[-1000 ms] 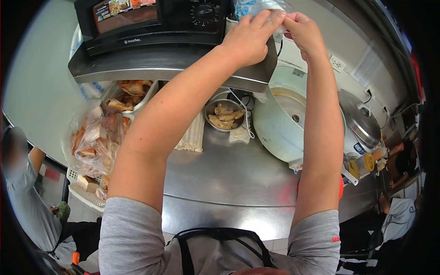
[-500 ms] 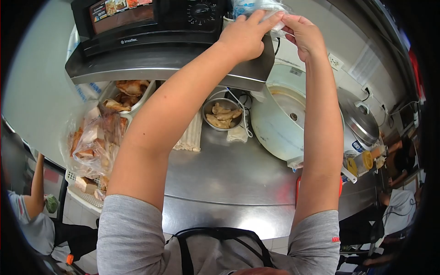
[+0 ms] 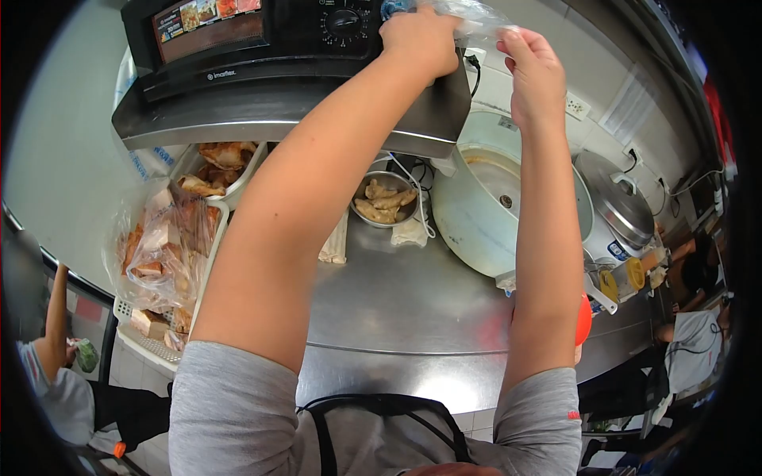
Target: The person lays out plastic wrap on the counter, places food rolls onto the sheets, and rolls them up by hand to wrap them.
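Observation:
Both my arms reach up past a black imarflex oven point(image 3: 262, 71) on a steel shelf. My left hand point(image 3: 421, 40) is closed on a bundle of clear plastic bags at the oven's right corner; some of its fingertips are hidden. To its right, my right hand point(image 3: 538, 75) pinches the edge of a thin clear plastic bag point(image 3: 480, 17), which stretches between the two hands. Below the arms, a steel bowl point(image 3: 386, 198) holds several pale cooked pieces. The large pale-green round cooker point(image 3: 468, 214) stands under my right forearm.
At left, a white container point(image 3: 258, 163) holds browned meat, beside a basket point(image 3: 143, 341) with bagged food and tofu-like blocks. A lidded metal pot point(image 3: 623, 198) stands at right, near yellow-lidded jars point(image 3: 631, 274). People are at both sides. The steel counter point(image 3: 397, 301) runs below.
My hands have moved apart: the left shifted slightly left and up, the right slightly right. The plastic bag between them is now drawn out longer and flatter.

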The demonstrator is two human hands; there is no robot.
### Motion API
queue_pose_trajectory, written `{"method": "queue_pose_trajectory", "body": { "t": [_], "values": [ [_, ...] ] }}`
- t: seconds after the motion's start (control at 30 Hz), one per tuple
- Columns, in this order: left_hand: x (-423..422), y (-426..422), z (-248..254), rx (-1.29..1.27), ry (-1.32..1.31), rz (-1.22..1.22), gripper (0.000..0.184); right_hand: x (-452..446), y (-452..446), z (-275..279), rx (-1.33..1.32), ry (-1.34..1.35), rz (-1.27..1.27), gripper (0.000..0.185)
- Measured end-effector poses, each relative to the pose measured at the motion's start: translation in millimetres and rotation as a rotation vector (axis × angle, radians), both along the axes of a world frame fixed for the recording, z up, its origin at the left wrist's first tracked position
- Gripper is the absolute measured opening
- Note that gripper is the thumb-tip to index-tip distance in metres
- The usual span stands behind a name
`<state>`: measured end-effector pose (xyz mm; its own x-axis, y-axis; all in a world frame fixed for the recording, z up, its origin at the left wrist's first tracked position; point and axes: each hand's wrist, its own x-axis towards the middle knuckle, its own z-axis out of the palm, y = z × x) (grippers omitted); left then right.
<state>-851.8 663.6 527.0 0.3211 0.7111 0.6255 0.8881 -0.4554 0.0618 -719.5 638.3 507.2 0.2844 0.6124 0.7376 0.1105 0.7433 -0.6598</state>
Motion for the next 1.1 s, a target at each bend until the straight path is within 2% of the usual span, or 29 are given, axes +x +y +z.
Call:
{"method": "queue_pose_trajectory", "body": {
  "t": [0.13,0.2,0.27,0.3,0.33,0.37,0.43,0.5,0.57,0.6,0.7,0.8,0.9,0.97,1.0,1.07,1.1],
  "values": [
    [0.2,16.8,5.6,-0.090,-0.022,-0.032,0.058,3.7,-48.4,-5.0,0.173,0.282,0.174,0.013],
    [4.0,19.6,-1.2,-0.082,-0.026,0.037,0.064,31.8,-75.6,-16.3,0.314,0.334,0.392,0.014],
    [3.5,20.3,-5.6,-0.073,-0.010,0.033,0.068,65.6,-116.7,-25.1,0.383,0.271,0.368,0.021],
    [0.8,21.0,-6.4,-0.068,0.008,-0.007,0.068,94.9,-137.9,-35.1,0.344,0.255,0.455,0.026],
    [-1.7,21.6,-8.4,-0.064,0.028,-0.047,0.070,87.6,-152.3,-37.6,0.308,0.332,0.166,0.024],
    [-3.8,23.8,-13.5,0.002,0.065,-0.035,0.073,75.7,-162.9,-38.4,0.182,0.511,-0.006,0.023],
    [-4.2,25.8,-25.5,0.130,0.141,-0.013,0.078,111.2,-162.8,-70.4,0.019,0.532,-0.049,0.019],
    [-9.3,-5.5,-31.2,0.231,-0.077,-0.143,0.065,132.0,-167.2,-103.3,-0.101,0.508,0.039,0.014],
    [-30.9,14.0,-37.8,0.239,0.011,-0.219,0.065,129.6,-176.9,-117.4,-0.237,0.461,0.059,0.011],
    [-44.0,-13.2,-27.1,-0.029,-0.156,-0.453,0.063,115.5,-179.6,-122.1,-0.317,0.424,0.036,0.009],
    [-66.5,-79.8,-32.9,0.258,-0.149,-0.450,0.050,92.1,-176.9,-146.0,-0.411,0.330,0.037,0.007],
    [-88.7,-122.5,-60.9,0.190,-0.175,-0.645,0.064,70.5,-173.5,-158.9,-0.495,0.370,0.061,0.006],
    [-114.7,-170.9,-98.4,0.025,0.249,-0.309,0.073,41.5,-179.6,-164.7,-0.650,0.438,0.124,0.008],
    [-136.1,-187.7,-130.0,-0.273,0.290,-0.345,0.084,37.5,-176.7,-181.9,-0.746,0.444,0.200,0.011],
    [-143.1,-195.6,-147.8,-0.420,0.312,-0.369,0.090,50.5,-166.1,-218.2,-0.707,0.380,0.263,0.020],
    [-135.1,-216.3,-184.3,-0.555,0.285,-0.377,0.099,22.2,-166.6,-243.9,-0.814,0.330,0.057,0.028],
    [-128.3,-221.1,-209.4,-0.590,0.229,-0.400,0.087,11.5,-165.2,-258.4,-0.900,0.421,0.041,0.030]
  ]
}}
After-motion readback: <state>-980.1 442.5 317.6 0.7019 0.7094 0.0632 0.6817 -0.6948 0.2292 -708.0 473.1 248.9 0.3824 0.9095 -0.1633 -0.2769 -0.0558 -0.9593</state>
